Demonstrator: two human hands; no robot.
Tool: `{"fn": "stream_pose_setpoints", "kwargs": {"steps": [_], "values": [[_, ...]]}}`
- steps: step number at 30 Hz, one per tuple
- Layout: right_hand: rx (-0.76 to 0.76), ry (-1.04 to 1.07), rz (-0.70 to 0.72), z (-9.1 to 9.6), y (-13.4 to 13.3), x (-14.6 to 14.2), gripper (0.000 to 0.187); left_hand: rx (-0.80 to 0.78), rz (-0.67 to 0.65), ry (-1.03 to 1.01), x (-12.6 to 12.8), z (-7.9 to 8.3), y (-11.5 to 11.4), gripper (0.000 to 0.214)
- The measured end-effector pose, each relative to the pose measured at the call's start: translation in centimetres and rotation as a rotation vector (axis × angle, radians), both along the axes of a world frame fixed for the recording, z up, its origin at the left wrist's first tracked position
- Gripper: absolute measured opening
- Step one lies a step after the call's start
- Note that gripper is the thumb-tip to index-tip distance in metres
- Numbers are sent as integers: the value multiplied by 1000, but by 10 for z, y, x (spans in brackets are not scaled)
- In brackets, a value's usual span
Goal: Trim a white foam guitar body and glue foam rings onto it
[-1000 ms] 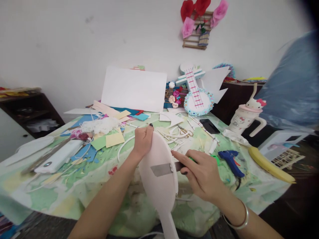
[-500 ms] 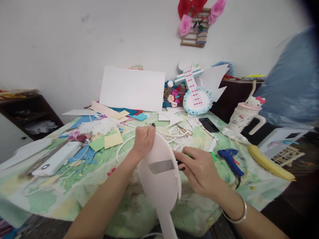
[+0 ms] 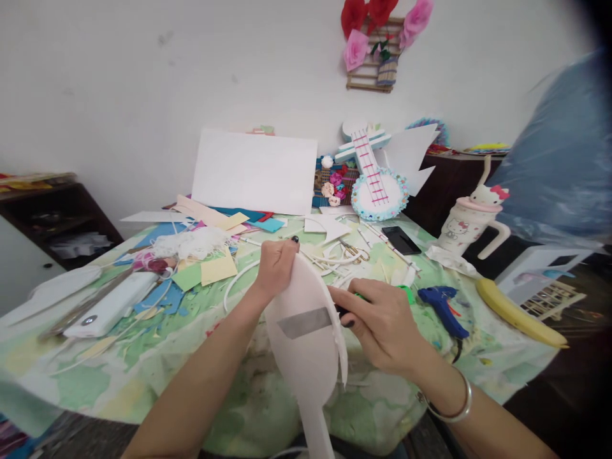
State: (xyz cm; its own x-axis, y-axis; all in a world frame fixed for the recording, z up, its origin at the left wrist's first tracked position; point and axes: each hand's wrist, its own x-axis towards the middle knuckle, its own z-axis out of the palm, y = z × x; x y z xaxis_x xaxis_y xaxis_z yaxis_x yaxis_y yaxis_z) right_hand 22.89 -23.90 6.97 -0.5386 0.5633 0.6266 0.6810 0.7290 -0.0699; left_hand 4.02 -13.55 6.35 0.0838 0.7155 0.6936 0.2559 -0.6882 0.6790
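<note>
Over green cloth [image 3: 86, 382], hands [image 3: 385, 322] partly hide the knife [image 3: 306, 323] and white cutout [image 3: 306, 363].

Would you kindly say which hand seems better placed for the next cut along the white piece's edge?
Probably the right hand: it holds the cutter across the white piece, near a loosened strip. The left hand is gripping the piece's upper end.

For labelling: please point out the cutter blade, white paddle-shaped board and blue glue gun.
Cutter blade [image 3: 306, 323], head view: middle of the metal.
White paddle-shaped board [image 3: 306, 358], head view: broad face, below blade.
Blue glue gun [image 3: 444, 313], head view: its handle.
</note>
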Motion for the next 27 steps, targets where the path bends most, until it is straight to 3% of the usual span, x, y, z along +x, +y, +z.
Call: {"fn": "stream_pose_setpoints", "kwargs": {"steps": [6, 27], "values": [[-10, 41, -25, -10, 5, 9, 39, -67, -9, -58, -7, 1, 1, 41], [-45, 51, -57, -12, 5, 9, 42, 231, 118, 165, 0, 3, 3, 41]]}}
